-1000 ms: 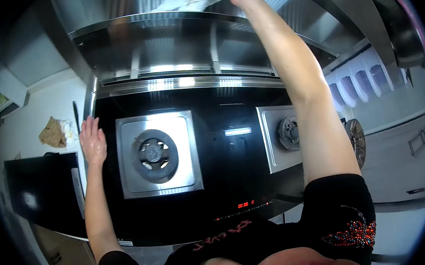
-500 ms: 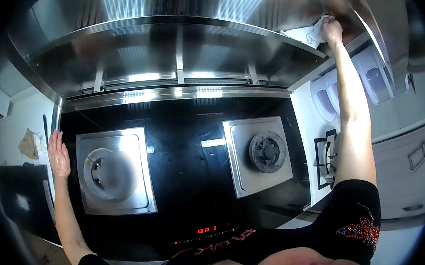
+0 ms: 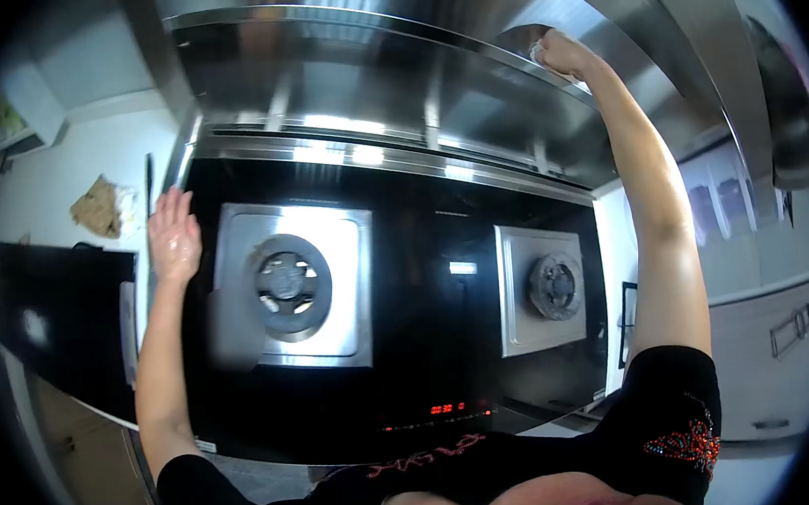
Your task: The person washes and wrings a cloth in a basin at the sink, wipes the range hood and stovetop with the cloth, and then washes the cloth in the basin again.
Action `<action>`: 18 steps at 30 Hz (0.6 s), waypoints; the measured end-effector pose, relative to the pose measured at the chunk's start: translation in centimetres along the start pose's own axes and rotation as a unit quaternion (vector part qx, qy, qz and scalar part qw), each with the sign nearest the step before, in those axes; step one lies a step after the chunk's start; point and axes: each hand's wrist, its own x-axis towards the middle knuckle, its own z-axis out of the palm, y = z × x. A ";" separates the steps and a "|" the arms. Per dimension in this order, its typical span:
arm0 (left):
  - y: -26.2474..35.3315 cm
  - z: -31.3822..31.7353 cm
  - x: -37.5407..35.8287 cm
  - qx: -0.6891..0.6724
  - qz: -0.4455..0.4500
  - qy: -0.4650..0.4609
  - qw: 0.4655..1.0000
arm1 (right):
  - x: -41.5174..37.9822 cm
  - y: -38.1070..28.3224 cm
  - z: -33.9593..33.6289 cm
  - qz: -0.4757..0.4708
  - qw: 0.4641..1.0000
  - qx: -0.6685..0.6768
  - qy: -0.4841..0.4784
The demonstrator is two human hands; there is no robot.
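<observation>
My right hand [image 3: 565,55] is closed round a white cloth [image 3: 537,50] and presses it to the steel range hood [image 3: 354,68] near its front lip, at the upper right. Most of the cloth is hidden behind my fingers. My left hand [image 3: 174,236] rests with its fingers stretched out at the left edge of the black glass hob [image 3: 418,317], holding nothing. Beside it lies the left burner [image 3: 289,279] on a square steel plate. The right burner [image 3: 555,286] sits below my right forearm.
A crumpled brown thing [image 3: 97,208] lies on the white counter at the left, above a dark flat panel [image 3: 65,295]. A red-lit display [image 3: 447,408] shows at the hob's front. Drawers with a metal handle [image 3: 793,329] stand at the right. A blurred grey patch covers part of the left plate.
My right hand has moved left along the hood with the cloth, which is now mostly covered. The view has turned and shifted left. My left hand stays at the hob's left edge.
</observation>
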 end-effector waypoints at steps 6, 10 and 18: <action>-0.3 0.4 0.0 -0.027 -0.028 -0.006 0.999 | 6.2 -15.4 -0.7 -0.086 0.993 -0.074 -0.019; -0.3 0.3 0.0 -0.060 -0.046 -0.010 0.997 | 10.3 -25.4 -1.2 -0.145 0.989 -0.029 0.003; -0.7 0.4 0.0 -0.082 -0.042 -0.006 0.996 | 12.6 -34.3 -0.6 -0.196 0.973 0.082 0.086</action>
